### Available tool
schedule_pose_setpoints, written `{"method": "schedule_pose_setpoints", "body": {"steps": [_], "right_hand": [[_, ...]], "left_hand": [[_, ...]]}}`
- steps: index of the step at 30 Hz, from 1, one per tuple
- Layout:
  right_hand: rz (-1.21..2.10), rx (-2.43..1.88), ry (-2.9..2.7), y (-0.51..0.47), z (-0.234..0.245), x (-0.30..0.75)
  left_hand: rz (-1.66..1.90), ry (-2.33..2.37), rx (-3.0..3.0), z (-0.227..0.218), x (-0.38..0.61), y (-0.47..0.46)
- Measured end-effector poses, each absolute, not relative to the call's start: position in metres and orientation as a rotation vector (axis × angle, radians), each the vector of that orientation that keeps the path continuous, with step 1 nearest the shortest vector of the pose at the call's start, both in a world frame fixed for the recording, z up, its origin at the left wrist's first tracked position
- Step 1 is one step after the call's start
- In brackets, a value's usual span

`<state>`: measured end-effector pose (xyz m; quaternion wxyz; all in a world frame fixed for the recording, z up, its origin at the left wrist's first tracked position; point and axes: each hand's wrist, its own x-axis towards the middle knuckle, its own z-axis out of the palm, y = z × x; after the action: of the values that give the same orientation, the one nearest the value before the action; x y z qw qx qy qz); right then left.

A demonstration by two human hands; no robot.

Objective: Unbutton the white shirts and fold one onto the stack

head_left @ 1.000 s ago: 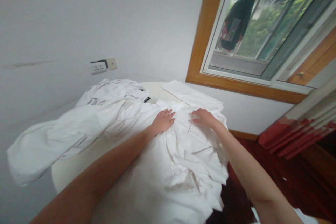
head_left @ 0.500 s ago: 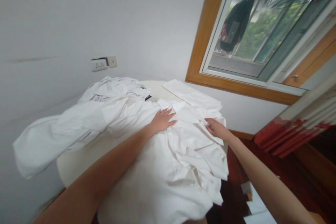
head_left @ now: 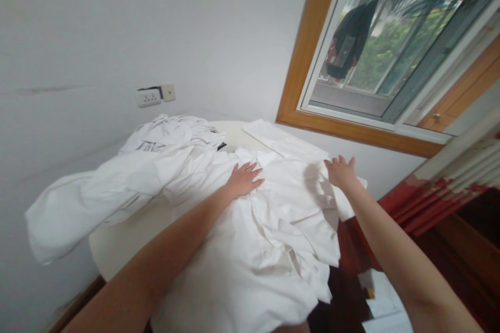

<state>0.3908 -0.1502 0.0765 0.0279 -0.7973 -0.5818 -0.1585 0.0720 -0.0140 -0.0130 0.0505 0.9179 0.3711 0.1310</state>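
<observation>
A rumpled white shirt is spread over a round, pale table, its lower part hanging over the near edge. One long sleeve stretches out to the left. My left hand lies flat on the shirt below its collar, fingers spread. At the right side, my right hand grips a raised part of the shirt, which hangs beneath it past the table's edge; the exact grip is partly hidden by the hand.
Behind the sleeve lies a bunched white cloth with dark print. A folded white cloth rests at the back. Beyond are a wall socket and a wood-framed window. Papers lie low at the right, near a curtain.
My right hand has moved right and away from me, drawing part of the shirt outward past the table's edge. My left hand has stayed flat in place.
</observation>
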Motion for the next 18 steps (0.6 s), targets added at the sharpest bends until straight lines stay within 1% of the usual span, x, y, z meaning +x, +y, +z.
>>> {"method": "schedule_pose_setpoints", "body": {"steps": [2,5,7,12,18], "right_hand": [[-0.426,-2.344,-1.998,-0.128,0.073,0.358],[-0.161,-2.22,-2.242,-0.098,0.056,0.311],[0.014,-2.183,-2.25,-0.088,0.038,0.292],[0.061,-2.284,-2.008,-0.093,0.002,0.286],[0.077,-2.358,-1.974,-0.099,0.001,0.291]], "left_hand": [[0.416,1.136,2.794,-0.014,0.072,-0.015],[0.423,1.146,2.794,-0.014,0.072,-0.017],[0.415,1.147,2.796,-0.013,0.072,-0.018],[0.375,1.152,2.784,-0.007,0.074,-0.024],[0.351,1.156,2.759,-0.003,0.079,-0.035]]}}
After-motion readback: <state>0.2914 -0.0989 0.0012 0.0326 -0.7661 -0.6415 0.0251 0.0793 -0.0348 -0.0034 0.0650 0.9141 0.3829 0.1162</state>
